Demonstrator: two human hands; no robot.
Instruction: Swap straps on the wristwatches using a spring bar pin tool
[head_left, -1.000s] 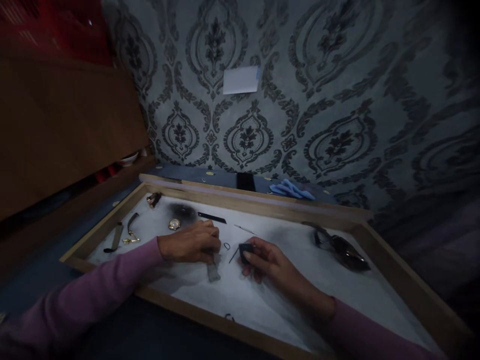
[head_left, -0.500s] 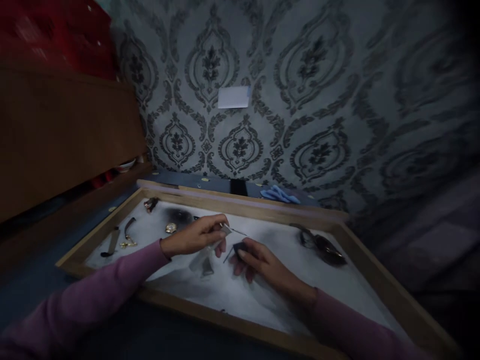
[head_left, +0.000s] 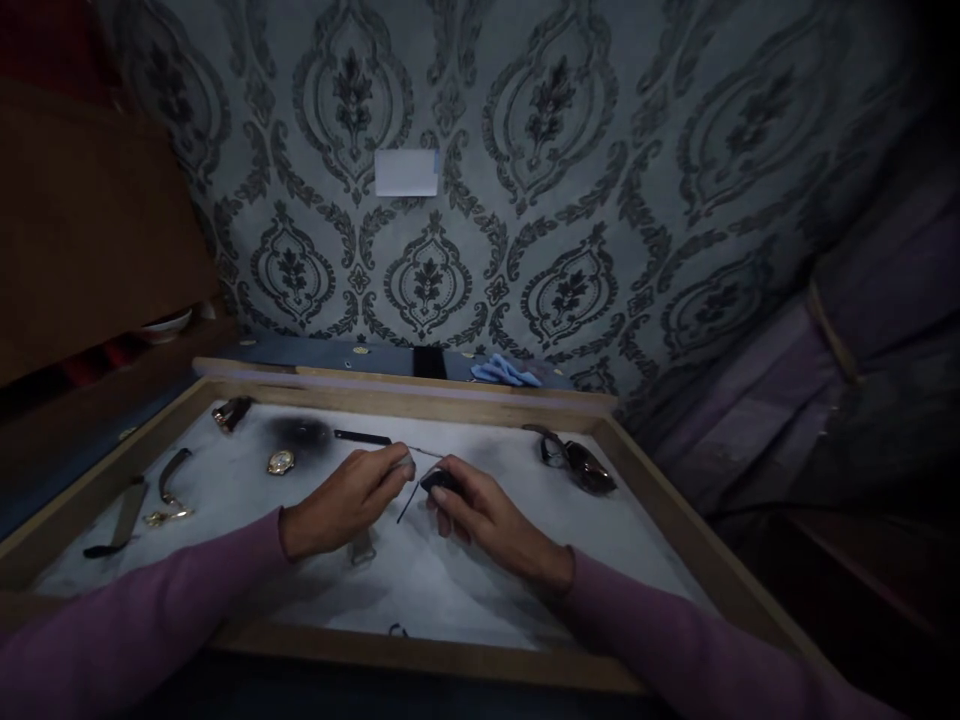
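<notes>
My left hand [head_left: 349,500] is closed in a pinch on a thin rod-like tool [head_left: 426,452], whose tip points toward my right hand. A small greyish piece also shows at its fingertips. My right hand [head_left: 487,515] grips a small dark piece [head_left: 441,481], with a thin dark rod [head_left: 407,503] sticking out down to the left. Both hands are close together above the white-lined tray. Below my left hand is a grey strap with a buckle [head_left: 361,548]; whether it hangs or lies I cannot tell. A black strip [head_left: 364,437] lies just behind that hand.
Around the work runs the tray's wooden rim [head_left: 420,645]. On the left lie a gold watch face [head_left: 280,461], a brown-strapped watch [head_left: 231,413], a loose strap [head_left: 124,515] and gold-coloured parts [head_left: 169,515]. Dark glossy sunglasses-like item [head_left: 589,468] sits right. Behind is a blue cloth [head_left: 506,370].
The view has swung right, so the tray appears farther left. My hands have come closer together, and the dark piece now sits nearer my left fingertips. Both hands keep their hold.
</notes>
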